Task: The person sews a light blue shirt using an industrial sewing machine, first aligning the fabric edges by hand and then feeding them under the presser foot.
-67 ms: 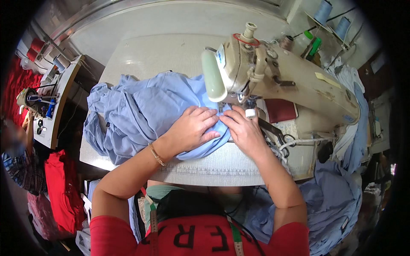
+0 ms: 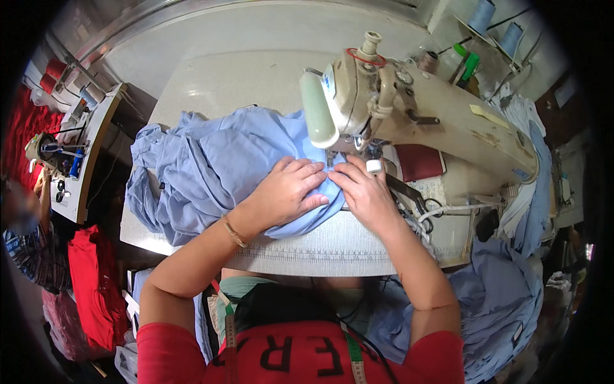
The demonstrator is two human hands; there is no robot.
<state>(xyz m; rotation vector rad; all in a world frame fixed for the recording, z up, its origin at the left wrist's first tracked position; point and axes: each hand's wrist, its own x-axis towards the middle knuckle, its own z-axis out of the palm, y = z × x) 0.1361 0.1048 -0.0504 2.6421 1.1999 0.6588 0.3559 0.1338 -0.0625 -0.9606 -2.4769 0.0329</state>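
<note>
A light blue garment (image 2: 224,147) lies bunched on the sewing machine table, its right end under the needle area of a beige sewing machine (image 2: 441,109). My left hand (image 2: 297,189) rests on the cloth just left of the presser foot (image 2: 330,158), fingers stretched out and lying flat. Close to the foot on the other side, my right hand (image 2: 364,192) has its fingertips together at the garment's edge, the thumb mostly hidden. The fingertips of both hands almost meet in front of the foot.
Scissors (image 2: 419,198) and a dark red pad (image 2: 419,163) lie right of my right hand. Thread cones (image 2: 481,16) stand at the back right. More blue cloth (image 2: 492,301) hangs at the right. Another person works at a machine (image 2: 48,147) on the far left.
The whole view has shifted very slightly. Hands and garment keep practically the same places by the presser foot.
</note>
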